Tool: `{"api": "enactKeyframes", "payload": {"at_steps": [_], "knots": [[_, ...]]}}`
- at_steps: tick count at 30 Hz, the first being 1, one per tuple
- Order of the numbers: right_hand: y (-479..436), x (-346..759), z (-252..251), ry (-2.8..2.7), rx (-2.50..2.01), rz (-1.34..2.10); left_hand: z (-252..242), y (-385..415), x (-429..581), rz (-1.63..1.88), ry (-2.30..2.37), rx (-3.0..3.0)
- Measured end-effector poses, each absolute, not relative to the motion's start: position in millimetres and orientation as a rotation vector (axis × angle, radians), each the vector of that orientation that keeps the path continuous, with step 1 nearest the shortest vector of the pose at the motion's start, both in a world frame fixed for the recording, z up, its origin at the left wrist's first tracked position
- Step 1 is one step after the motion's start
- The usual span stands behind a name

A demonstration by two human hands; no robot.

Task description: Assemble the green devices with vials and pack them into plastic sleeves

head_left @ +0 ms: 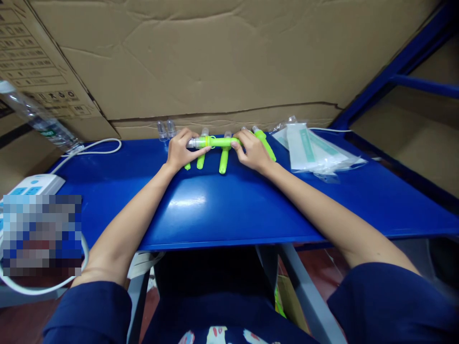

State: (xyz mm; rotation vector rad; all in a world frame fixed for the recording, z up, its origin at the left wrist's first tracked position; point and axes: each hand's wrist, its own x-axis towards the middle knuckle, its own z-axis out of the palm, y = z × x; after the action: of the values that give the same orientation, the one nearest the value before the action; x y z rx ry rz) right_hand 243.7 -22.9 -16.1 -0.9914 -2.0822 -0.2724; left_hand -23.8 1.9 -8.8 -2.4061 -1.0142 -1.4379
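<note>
A lime-green stick with a clear tip (220,142) lies level between my hands, above the blue table. Around its clear end and the yellow ring beside it, the fingers of my left hand (178,150) are closed. My right hand (254,150) pinches the other, green end. Similar green sticks lie on the table behind and below: one (201,161) near my left thumb, one (223,161) under the held stick, and one (266,145) just beyond my right hand. Two clear caps (165,130) stand upright beyond my left hand.
Clear plastic packets with white and green sheets (310,148) lie at the right on the blue table (229,210). At the left are a white power strip (45,184), its cord and a plastic bottle (43,119). Cardboard (215,62) walls off the back.
</note>
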Motion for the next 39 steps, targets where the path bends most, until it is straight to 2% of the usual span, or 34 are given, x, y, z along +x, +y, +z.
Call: {"api": "enactKeyframes", "payload": {"at_steps": [39], "knots": [[-28.2, 240.5, -12.1, -2.08, -1.041, -0.21, -4.2, -2.5, -22.4, -1.412, -1.077, -2.389]]}}
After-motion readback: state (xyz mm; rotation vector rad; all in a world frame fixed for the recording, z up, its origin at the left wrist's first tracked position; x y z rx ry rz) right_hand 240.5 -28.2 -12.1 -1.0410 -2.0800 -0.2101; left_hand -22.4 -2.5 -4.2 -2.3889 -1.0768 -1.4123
